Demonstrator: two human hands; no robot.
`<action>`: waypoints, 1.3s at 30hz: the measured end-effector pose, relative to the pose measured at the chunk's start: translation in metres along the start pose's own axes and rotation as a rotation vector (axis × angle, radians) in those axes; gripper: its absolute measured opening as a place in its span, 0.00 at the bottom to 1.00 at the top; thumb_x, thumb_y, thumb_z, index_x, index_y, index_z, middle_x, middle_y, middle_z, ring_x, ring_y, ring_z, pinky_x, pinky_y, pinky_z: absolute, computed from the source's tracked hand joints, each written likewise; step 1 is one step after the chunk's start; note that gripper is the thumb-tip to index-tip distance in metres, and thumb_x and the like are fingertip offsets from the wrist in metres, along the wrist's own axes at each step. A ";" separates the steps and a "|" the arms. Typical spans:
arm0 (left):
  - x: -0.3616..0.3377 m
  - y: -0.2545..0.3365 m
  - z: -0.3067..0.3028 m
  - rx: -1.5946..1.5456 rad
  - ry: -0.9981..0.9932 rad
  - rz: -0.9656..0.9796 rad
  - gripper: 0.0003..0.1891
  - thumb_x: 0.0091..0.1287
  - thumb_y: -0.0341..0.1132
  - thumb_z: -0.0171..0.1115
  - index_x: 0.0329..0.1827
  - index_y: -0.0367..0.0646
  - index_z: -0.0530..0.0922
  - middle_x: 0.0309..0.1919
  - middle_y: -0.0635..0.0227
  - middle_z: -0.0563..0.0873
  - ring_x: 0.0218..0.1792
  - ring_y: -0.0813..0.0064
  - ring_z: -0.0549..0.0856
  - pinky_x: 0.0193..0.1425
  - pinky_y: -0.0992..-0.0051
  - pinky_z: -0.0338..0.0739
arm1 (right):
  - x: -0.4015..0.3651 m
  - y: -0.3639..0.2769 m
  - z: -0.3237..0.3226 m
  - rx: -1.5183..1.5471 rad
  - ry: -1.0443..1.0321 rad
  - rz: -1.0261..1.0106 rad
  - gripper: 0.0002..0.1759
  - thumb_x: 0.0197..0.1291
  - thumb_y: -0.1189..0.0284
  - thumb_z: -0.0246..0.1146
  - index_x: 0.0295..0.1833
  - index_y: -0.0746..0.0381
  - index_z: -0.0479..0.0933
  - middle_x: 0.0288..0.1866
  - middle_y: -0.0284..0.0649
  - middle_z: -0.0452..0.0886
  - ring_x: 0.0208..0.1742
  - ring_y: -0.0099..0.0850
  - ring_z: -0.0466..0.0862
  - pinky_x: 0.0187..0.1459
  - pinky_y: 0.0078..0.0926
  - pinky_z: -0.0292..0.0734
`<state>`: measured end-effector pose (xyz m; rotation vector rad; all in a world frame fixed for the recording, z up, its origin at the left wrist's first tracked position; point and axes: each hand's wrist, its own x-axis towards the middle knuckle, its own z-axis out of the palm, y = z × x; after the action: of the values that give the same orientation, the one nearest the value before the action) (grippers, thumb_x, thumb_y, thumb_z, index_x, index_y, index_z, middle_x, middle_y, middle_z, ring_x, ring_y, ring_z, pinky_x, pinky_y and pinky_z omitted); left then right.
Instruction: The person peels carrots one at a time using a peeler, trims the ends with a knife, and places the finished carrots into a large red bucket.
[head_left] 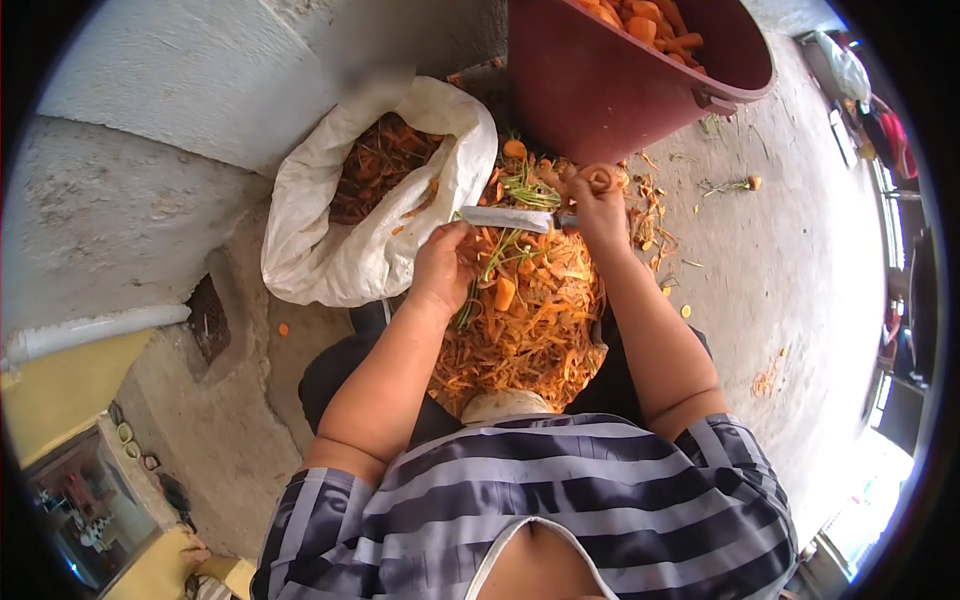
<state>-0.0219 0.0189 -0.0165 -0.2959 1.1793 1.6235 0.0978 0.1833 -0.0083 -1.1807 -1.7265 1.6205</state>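
My right hand (602, 212) is closed around the dark handle of a knife (508, 218). Its broad pale blade points left, across the space between my hands. Beside the blade's tip is my left hand (443, 268), its fingers bent together; what they pinch, if anything, is hidden. Under both hands lies a heap of orange carrot peelings (535, 335), with green stems (530, 193) among them. A cut carrot piece (504, 293) rests on the heap.
To the left stands an open white sack (305, 250) with darker peelings (385, 165) inside. Ahead, a large dark red tub (620, 100) holds carrots (650, 22). Scraps and a carrot top (752, 183) lie on the concrete floor (760, 270). A wall (160, 80) rises at left.
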 end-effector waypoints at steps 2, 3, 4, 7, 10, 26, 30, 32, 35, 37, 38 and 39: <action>0.003 0.007 -0.007 0.019 0.014 0.064 0.09 0.64 0.35 0.52 0.43 0.42 0.69 0.39 0.65 0.73 0.38 0.70 0.76 0.42 0.68 0.72 | -0.001 0.032 0.002 -0.561 -0.050 -0.474 0.02 0.56 0.71 0.58 0.32 0.56 0.73 0.32 0.33 0.80 0.33 0.32 0.79 0.32 0.33 0.75; -0.006 0.015 -0.001 0.001 0.081 0.087 0.08 0.64 0.36 0.52 0.42 0.42 0.69 0.39 0.67 0.73 0.39 0.72 0.75 0.43 0.70 0.71 | -0.012 0.037 0.011 -0.806 -0.170 -0.606 0.02 0.53 0.72 0.58 0.30 0.53 0.74 0.32 0.32 0.79 0.38 0.33 0.78 0.39 0.33 0.74; -0.008 0.020 -0.004 -0.004 0.062 0.100 0.08 0.63 0.36 0.53 0.41 0.43 0.70 0.38 0.68 0.74 0.39 0.72 0.75 0.43 0.70 0.70 | -0.037 0.020 0.026 -1.199 -0.323 -0.603 0.02 0.54 0.70 0.58 0.34 0.51 0.75 0.36 0.34 0.77 0.44 0.31 0.75 0.49 0.36 0.71; -0.011 0.029 -0.020 -0.001 0.035 0.128 0.08 0.64 0.38 0.53 0.41 0.45 0.71 0.38 0.69 0.75 0.39 0.74 0.75 0.44 0.71 0.70 | -0.073 0.106 0.060 -1.337 -0.911 -0.405 0.14 0.59 0.66 0.52 0.51 0.51 0.74 0.52 0.41 0.70 0.58 0.40 0.68 0.56 0.46 0.64; -0.021 0.035 -0.030 0.015 0.054 0.129 0.08 0.64 0.38 0.53 0.40 0.45 0.72 0.38 0.69 0.76 0.39 0.75 0.75 0.44 0.71 0.70 | -0.085 0.166 0.058 -1.443 -0.984 -0.226 0.20 0.59 0.70 0.50 0.59 0.51 0.66 0.54 0.44 0.69 0.53 0.38 0.73 0.50 0.39 0.71; -0.024 0.012 -0.020 0.410 -0.116 0.020 0.13 0.68 0.37 0.47 0.49 0.37 0.71 0.40 0.67 0.77 0.36 0.78 0.77 0.40 0.76 0.73 | -0.064 -0.013 0.054 -0.370 -0.568 0.365 0.22 0.50 0.57 0.64 0.31 0.69 0.75 0.20 0.40 0.77 0.21 0.26 0.78 0.24 0.26 0.73; -0.025 0.018 -0.006 0.113 -0.155 -0.091 0.14 0.68 0.38 0.44 0.49 0.40 0.71 0.36 0.66 0.79 0.29 0.76 0.79 0.27 0.77 0.75 | -0.060 -0.034 0.017 -0.089 -0.432 0.322 0.26 0.59 0.53 0.54 0.31 0.69 0.75 0.21 0.38 0.76 0.21 0.26 0.76 0.27 0.23 0.73; -0.018 0.013 -0.011 0.052 -0.214 -0.097 0.14 0.68 0.39 0.44 0.48 0.40 0.72 0.36 0.66 0.79 0.28 0.77 0.79 0.26 0.78 0.73 | -0.049 -0.036 0.005 -0.009 -0.269 0.324 0.28 0.61 0.51 0.50 0.32 0.69 0.75 0.21 0.38 0.74 0.21 0.26 0.75 0.26 0.23 0.73; -0.015 0.011 -0.005 -0.003 -0.210 -0.118 0.16 0.69 0.42 0.42 0.47 0.40 0.72 0.33 0.67 0.79 0.28 0.77 0.77 0.26 0.77 0.72 | -0.027 -0.033 -0.007 0.134 -0.094 0.319 0.26 0.61 0.51 0.51 0.30 0.66 0.74 0.20 0.36 0.72 0.20 0.24 0.74 0.23 0.21 0.71; -0.014 0.012 0.001 0.003 -0.187 -0.087 0.19 0.69 0.46 0.40 0.46 0.40 0.72 0.32 0.67 0.78 0.29 0.76 0.77 0.27 0.76 0.72 | -0.014 -0.030 -0.010 0.336 0.001 0.261 0.25 0.60 0.51 0.54 0.29 0.65 0.73 0.20 0.35 0.72 0.21 0.23 0.73 0.21 0.20 0.70; -0.013 0.012 0.004 0.025 -0.180 -0.053 0.21 0.69 0.49 0.39 0.45 0.39 0.73 0.32 0.66 0.79 0.29 0.76 0.78 0.28 0.75 0.73 | -0.013 -0.031 -0.009 0.428 -0.042 0.278 0.22 0.59 0.54 0.56 0.30 0.64 0.72 0.21 0.35 0.73 0.21 0.24 0.73 0.21 0.20 0.69; -0.012 0.010 0.006 0.044 -0.174 -0.020 0.23 0.69 0.51 0.38 0.44 0.39 0.73 0.32 0.66 0.79 0.30 0.75 0.78 0.29 0.74 0.73 | -0.014 -0.033 -0.006 0.518 -0.084 0.296 0.19 0.58 0.56 0.58 0.30 0.64 0.72 0.22 0.35 0.73 0.21 0.24 0.73 0.21 0.20 0.69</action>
<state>-0.0236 0.0168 0.0002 -0.1350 1.0751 1.5700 0.1010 0.1769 0.0277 -1.1494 -1.0981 2.1492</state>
